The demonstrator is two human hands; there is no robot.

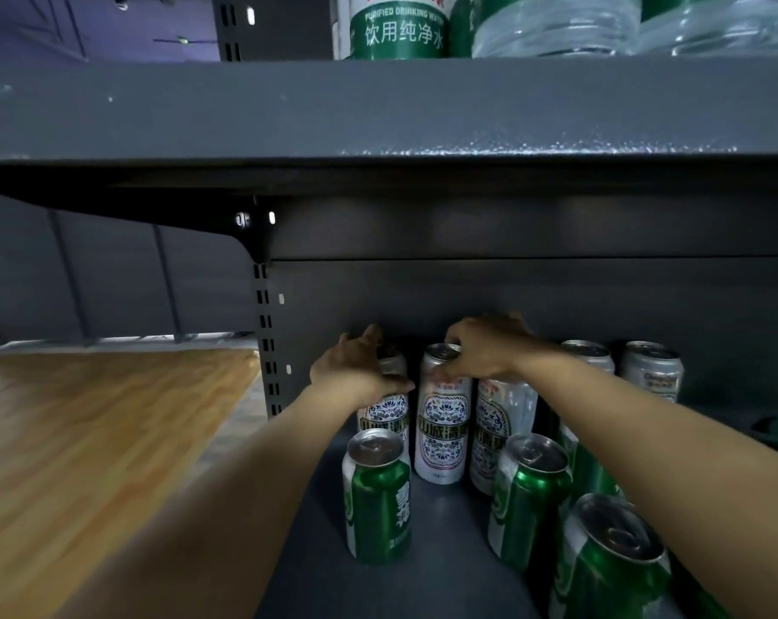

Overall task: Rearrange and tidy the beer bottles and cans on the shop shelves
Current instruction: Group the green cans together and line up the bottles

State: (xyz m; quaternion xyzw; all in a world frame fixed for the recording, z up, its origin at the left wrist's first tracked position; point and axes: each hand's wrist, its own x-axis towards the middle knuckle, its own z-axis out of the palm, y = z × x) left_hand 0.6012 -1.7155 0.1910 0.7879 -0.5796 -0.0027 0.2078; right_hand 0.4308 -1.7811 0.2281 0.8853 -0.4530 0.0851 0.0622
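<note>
Both hands grip white cans — left hand (360, 364), right hand (485, 350) — among green cans (378, 507).

Two bare forearms entered the view from the bottom edge, one from the lower left and one from the lower right. Neither arm carried a sleeve; no cuff or fabric edge appeared along the visible length. The left hand (356, 364) and the right hand (485, 350) were both ungloved. No watch, band or bracelet showed at either wrist, and no ring could be made out on the visible fingers. Fingernail detail was too small and blurred to tell. The rest of the body lay outside the frame.
</note>
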